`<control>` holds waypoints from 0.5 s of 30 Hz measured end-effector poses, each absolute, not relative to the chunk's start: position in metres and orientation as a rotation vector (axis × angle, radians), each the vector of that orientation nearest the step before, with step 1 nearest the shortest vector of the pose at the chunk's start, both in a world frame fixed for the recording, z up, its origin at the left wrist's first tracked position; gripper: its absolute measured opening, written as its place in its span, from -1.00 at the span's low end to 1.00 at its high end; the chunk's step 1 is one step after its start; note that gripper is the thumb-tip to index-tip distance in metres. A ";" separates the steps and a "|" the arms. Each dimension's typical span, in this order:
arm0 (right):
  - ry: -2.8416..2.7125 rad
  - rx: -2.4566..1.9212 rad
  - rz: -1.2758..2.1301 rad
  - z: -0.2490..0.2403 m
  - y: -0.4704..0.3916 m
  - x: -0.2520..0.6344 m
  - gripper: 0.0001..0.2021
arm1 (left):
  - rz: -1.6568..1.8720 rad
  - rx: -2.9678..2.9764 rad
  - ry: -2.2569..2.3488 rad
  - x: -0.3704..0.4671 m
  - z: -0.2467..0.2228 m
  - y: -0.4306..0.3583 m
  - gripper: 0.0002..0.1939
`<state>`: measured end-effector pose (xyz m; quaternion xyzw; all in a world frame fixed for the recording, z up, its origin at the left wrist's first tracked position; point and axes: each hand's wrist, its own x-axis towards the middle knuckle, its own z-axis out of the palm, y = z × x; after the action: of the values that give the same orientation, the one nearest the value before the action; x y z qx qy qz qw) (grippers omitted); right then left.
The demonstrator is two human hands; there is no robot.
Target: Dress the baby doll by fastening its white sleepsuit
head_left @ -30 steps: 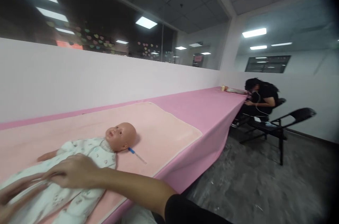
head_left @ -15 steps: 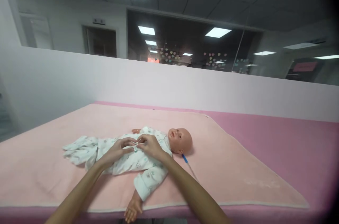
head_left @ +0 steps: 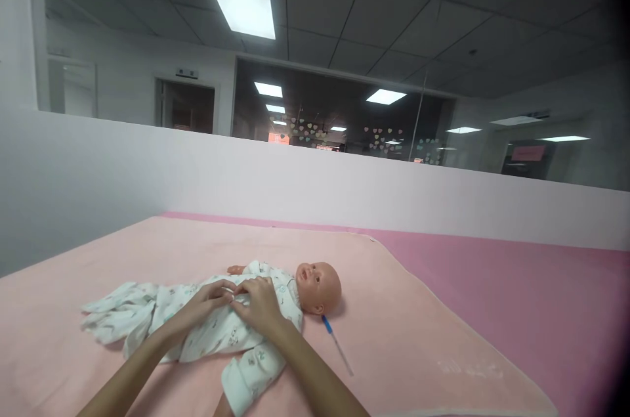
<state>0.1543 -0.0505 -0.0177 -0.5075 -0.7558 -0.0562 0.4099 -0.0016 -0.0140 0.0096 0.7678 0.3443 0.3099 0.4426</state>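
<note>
A baby doll (head_left: 317, 287) lies on its back with its bald head toward the right, dressed in a white printed outfit (head_left: 221, 333). My left hand (head_left: 207, 301) rests on the front of the outfit, its fingers pinched on the cloth. From the other side my right hand (head_left: 258, 302) pinches the cloth at the same spot, fingertips almost touching those of the left. The fingers hide the bit of fabric between them. Below the doll's head lies a thin stick with a blue end (head_left: 327, 324) and a pale shaft.
A peach blanket (head_left: 418, 331) spreads under the doll, over a pink padded surface (head_left: 492, 279). A low white wall (head_left: 369, 197) runs behind it with glass above. The doll's near sleeve (head_left: 251, 374) reaches toward the front edge.
The view has tilted up, so the doll and hands appear lower and further left. My fingertips have drawn closer together on the cloth; a fastener seen earlier between them is now covered.
</note>
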 end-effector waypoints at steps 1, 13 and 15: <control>-1.914 -1.284 -0.169 -0.017 -0.051 0.155 -0.88 | 0.772 1.871 0.894 -0.001 0.010 -0.014 -0.61; -1.706 -1.059 -0.714 0.026 -0.149 0.180 -0.83 | 1.348 2.214 1.229 -0.028 0.029 -0.119 -0.62; -1.632 -0.928 -0.823 0.041 -0.186 0.192 -0.83 | 1.525 2.176 1.195 -0.043 0.032 -0.167 -0.63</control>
<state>0.1919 -0.1864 0.0407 -0.3869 -0.6806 -0.3431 0.5191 -0.0434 -0.1670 0.0322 0.7419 0.4076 0.5201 0.1137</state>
